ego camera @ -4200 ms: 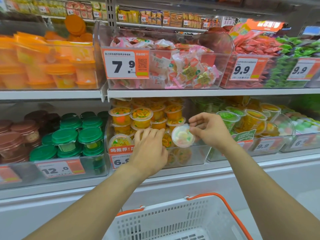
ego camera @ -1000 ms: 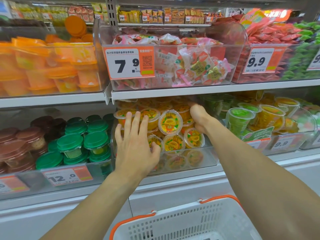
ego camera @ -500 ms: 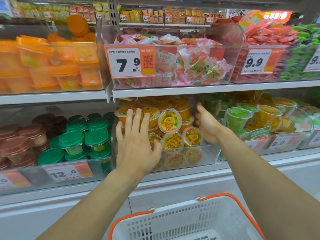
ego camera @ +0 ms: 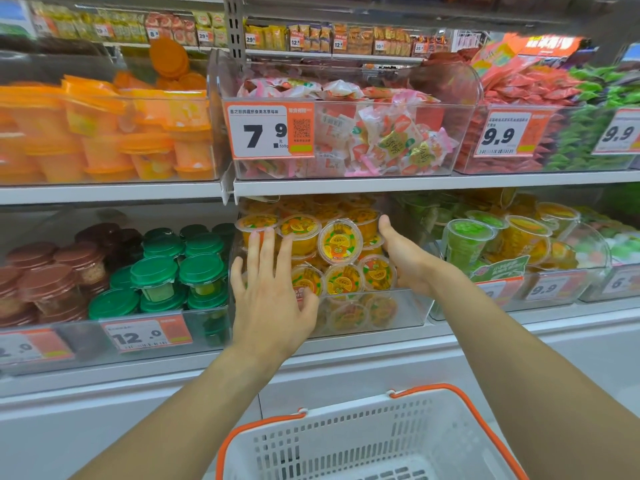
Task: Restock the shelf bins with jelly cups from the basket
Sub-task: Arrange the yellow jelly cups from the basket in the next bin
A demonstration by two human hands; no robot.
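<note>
A clear shelf bin [ego camera: 408, 311] on the lower shelf is piled with orange jelly cups [ego camera: 340, 241], several lying on their sides with lids facing me. My left hand [ego camera: 268, 289] lies flat with straight fingers against the bin's front left, over the cups there. My right hand [ego camera: 403, 259] is open, its palm facing the right side of the pile and its fingertips by the upper cups. Neither hand holds a cup. The white basket [ego camera: 353, 431] with orange handles sits below, between my arms; the part of its inside that shows holds no cups.
To the left stands a bin of green-lidded cups [ego camera: 180, 268] and brown-lidded cups [ego camera: 45, 271]. On the right is a bin of green and orange cups [ego camera: 502, 240]. The upper shelf carries a bin of wrapped sweets [ego camera: 381, 133] and orange tubs [ego camera: 104, 133].
Earlier my right hand held a jelly cup at the bin; now it holds nothing. Over the last second it drew back from deep among the cups to the pile's right side. My left hand hardly moved.
</note>
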